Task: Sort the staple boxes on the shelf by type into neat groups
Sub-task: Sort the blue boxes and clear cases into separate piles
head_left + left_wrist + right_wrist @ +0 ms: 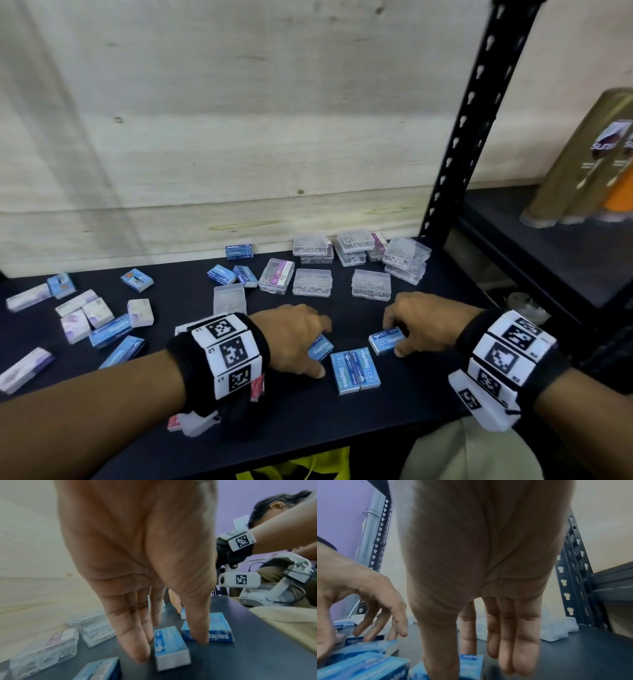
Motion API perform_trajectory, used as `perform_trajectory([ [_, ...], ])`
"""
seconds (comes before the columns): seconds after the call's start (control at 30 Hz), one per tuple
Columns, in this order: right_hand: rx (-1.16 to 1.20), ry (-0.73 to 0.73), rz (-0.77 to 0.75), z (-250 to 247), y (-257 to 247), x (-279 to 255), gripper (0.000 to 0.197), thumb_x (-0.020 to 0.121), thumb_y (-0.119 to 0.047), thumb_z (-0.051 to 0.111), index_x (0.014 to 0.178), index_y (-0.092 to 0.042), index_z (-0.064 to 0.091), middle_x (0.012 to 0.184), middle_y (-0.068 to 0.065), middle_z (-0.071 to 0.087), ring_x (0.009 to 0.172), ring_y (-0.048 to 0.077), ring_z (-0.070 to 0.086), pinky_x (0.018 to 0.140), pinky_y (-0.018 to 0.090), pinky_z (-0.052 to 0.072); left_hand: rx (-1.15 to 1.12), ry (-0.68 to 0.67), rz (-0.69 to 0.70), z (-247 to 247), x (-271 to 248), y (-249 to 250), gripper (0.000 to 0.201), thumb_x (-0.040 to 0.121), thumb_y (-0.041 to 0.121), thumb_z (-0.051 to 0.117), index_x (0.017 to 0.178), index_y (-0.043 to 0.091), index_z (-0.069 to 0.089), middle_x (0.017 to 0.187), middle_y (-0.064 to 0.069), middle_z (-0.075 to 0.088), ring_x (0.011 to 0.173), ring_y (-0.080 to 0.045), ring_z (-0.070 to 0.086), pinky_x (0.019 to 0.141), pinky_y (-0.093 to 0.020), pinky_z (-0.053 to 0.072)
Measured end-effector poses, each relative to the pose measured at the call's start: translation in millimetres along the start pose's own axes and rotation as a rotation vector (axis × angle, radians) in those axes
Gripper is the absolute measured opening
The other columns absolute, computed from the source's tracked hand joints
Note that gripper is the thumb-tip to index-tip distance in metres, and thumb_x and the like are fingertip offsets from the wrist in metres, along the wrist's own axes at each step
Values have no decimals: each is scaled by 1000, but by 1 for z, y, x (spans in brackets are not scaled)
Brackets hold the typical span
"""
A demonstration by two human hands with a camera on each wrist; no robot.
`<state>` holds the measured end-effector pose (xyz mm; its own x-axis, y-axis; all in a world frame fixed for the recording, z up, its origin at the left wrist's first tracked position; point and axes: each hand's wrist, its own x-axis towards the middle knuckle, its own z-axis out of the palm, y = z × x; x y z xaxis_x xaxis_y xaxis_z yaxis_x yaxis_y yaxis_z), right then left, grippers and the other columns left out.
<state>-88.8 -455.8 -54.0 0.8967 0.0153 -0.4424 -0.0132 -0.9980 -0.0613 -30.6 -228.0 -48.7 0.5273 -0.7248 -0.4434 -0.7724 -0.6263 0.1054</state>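
Note:
On the black shelf (pixel 428 383), my left hand (pixel 308 339) hovers low over a blue staple box (pixel 321 348). In the left wrist view its straight fingers (pixel 137 642) touch that box's (pixel 169 645) left side, and the thumb meets the front of a pair of blue boxes (pixel 216 630). My right hand (pixel 402 334) pinches another blue staple box (pixel 388 340) between thumb and fingers, just right of the pair (pixel 356 370). Further blue boxes (pixel 226 274) and white-and-purple boxes (pixel 85 313) lie scattered to the left.
Clear plastic boxes (pixel 371 284) are clustered and stacked at the back right against the wooden wall. A black slotted shelf post (pixel 462 137) rises at the right, with tan packets (pixel 582 164) on the neighbouring shelf. The shelf's front edge runs just below my wrists.

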Motion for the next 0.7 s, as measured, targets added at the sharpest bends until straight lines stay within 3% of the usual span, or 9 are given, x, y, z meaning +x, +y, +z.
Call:
perform_trajectory([
  [0.17,48,27,-65,2,-2,-2,35,80,-33,79,112,-35,64,108,-12,55,98,8,53,87,28,48,47,-31,-16,-1,-2,2,53,85,30,71,131,15,50,123,-4,55,107,-24,58,89,-40,53],
  [0.5,90,-33,-68,5,-5,-10,31,78,-33,80,106,-34,66,100,-13,61,94,8,59,81,27,51,32,-91,-66,-7,-16,2,45,80,29,75,120,23,57,116,4,57,99,-18,58,86,-34,54],
  [0.6,70,-34,-82,5,-6,-13,37,79,-35,79,112,-35,64,105,-14,59,99,8,57,84,27,49,42,-121,-84,-10,-23,2,45,78,31,76,118,24,56,112,7,56,95,-16,57,86,-35,54],
  [0.7,23,-24,-138,5,-8,-15,61,76,-46,79,130,-37,51,115,-14,48,113,9,45,95,31,45,57,-182,-64,-9,-28,6,47,78,31,77,119,25,56,110,8,56,88,-13,54,79,-30,52],
])
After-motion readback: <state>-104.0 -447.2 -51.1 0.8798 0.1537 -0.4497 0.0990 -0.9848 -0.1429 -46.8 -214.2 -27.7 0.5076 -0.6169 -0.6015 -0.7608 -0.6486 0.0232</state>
